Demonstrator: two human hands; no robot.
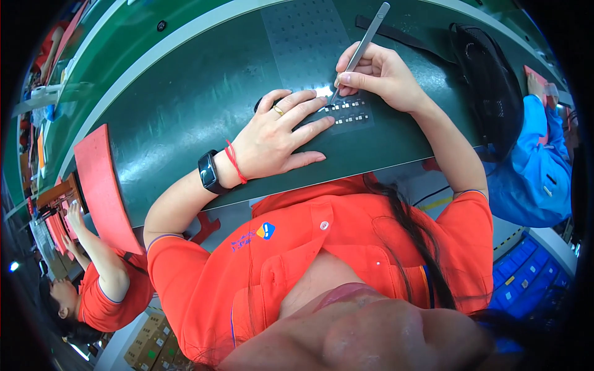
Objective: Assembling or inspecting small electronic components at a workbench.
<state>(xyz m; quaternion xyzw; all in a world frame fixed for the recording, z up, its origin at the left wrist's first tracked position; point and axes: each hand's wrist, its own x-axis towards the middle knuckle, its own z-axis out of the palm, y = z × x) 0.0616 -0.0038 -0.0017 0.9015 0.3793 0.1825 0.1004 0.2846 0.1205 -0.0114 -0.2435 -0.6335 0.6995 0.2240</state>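
Observation:
My right hand [387,77] is closed in a pinch round slim metal tweezers [371,36], held slanting with the tips down. Those tips meet a clear plastic sheet [303,31] beside rows of tiny light-and-dark pieces [351,119]; whether a piece sits between them is too small to tell. Flat on the table, my left hand [275,139] has its fingers spread, and its fingertips rest at the left end of the rows. Part of a dark object [257,105] shows by the left index finger; the rest is hidden under the hand.
The green worktable [179,111] has a pale curved far edge. A black mesh bag [486,86] with a strap lies at the right, a red pad [102,179] at the left. People work on both sides. Blue crates [526,275] and cardboard boxes [148,343] stand low behind.

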